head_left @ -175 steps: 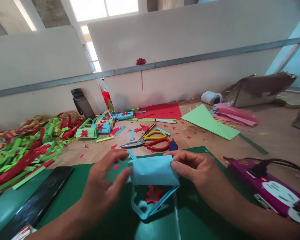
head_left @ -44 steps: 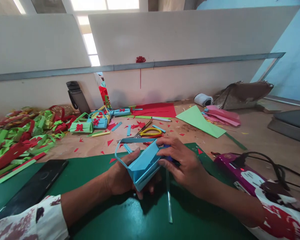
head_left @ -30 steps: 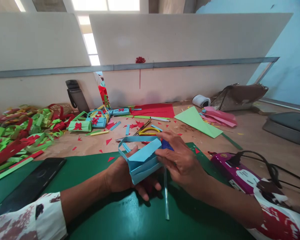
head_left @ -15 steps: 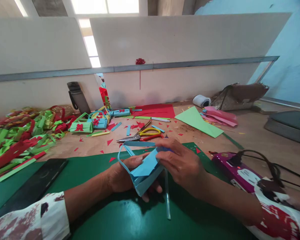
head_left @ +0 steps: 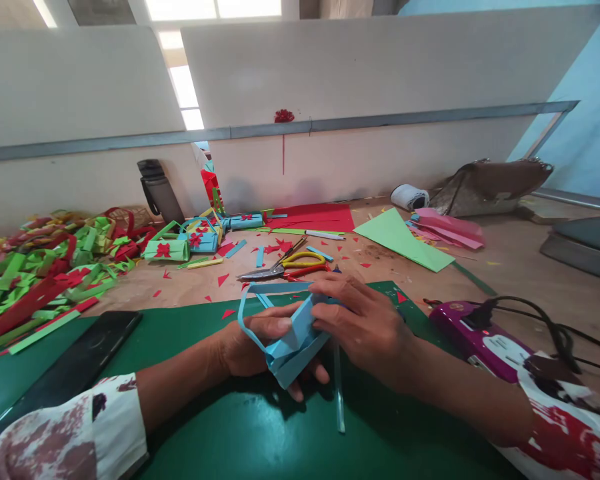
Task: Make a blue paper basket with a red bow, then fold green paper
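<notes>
A small blue paper bag (head_left: pixel 295 357) with a strip handle looping up and to the left is held above the green cutting mat (head_left: pixel 205 433). My left hand (head_left: pixel 255 343) grips it from the left and below, thumb lying on its front. My right hand (head_left: pixel 365 330) is closed on the bag's right end, fingertips on its top edge. Under my right hand a clear glue stick (head_left: pixel 339 393) lies on the mat, its far end hidden. Scissors (head_left: pixel 280 270) with yellow handles and a red-handled tool (head_left: pixel 305 273) lie just beyond the bag.
On the left are a black phone (head_left: pixel 75 370) and a heap of coloured paper strips (head_left: pixel 45 280). Finished paper bags (head_left: pixel 167 250) and a dark bottle (head_left: pixel 161 193) stand behind. A purple power strip (head_left: pixel 473 333) with cables lies right, near green paper (head_left: pixel 403 240).
My left thumb has shifted along the bag's front, and the front flap looks more folded up. The whole view has moved slightly; both hands stay on the bag.
</notes>
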{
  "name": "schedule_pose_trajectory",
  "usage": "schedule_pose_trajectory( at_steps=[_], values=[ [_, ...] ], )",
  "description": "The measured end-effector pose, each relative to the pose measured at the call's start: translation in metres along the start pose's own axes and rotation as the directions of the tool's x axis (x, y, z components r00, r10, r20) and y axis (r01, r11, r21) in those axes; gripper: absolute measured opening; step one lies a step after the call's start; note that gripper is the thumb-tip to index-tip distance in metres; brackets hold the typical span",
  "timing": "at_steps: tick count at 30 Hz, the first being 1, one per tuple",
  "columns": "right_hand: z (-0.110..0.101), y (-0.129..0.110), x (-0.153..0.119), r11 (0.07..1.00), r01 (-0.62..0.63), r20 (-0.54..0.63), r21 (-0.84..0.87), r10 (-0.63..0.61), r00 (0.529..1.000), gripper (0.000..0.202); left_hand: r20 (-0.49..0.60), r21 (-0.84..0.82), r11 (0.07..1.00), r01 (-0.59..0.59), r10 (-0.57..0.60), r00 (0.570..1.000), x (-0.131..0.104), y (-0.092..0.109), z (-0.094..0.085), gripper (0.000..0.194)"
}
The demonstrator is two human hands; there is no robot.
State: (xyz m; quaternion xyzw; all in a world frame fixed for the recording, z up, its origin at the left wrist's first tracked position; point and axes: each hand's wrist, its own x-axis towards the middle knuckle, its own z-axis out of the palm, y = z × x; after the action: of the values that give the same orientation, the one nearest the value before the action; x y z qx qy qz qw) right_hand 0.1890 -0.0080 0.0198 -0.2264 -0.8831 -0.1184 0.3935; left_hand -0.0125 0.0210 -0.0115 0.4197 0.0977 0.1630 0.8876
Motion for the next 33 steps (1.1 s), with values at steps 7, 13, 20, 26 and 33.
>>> schedule_pose_trajectory(
  at_steps=[7,13,20,26,33],
  values=[
    [-0.002,-0.012,0.002,0.979,-0.070,0.102,-0.190,0.090,0.991,0.013,0.004,0.053,0.998,0.022,-0.022,1.000,0.003,0.002,0.005,0.069],
    [-0.002,-0.015,0.007,0.942,-0.333,0.010,0.045,0.333,0.943,0.006,-0.104,0.256,0.959,-0.121,0.151,0.983,0.001,0.002,0.015,0.070],
    [-0.004,-0.017,0.009,0.778,-0.562,0.059,0.281,0.571,0.819,0.021,-0.237,0.452,0.886,-0.104,0.232,0.944,-0.002,0.004,0.019,0.068],
    [0.001,-0.020,0.003,0.765,-0.562,0.064,0.314,0.574,0.816,0.021,-0.286,0.554,0.828,-0.084,0.284,0.915,0.000,0.008,0.028,0.058],
    [0.005,-0.023,0.002,0.843,-0.457,-0.049,0.283,0.489,0.871,0.023,-0.374,0.673,0.733,-0.098,0.452,0.810,0.003,0.006,0.044,0.036]
  ],
)
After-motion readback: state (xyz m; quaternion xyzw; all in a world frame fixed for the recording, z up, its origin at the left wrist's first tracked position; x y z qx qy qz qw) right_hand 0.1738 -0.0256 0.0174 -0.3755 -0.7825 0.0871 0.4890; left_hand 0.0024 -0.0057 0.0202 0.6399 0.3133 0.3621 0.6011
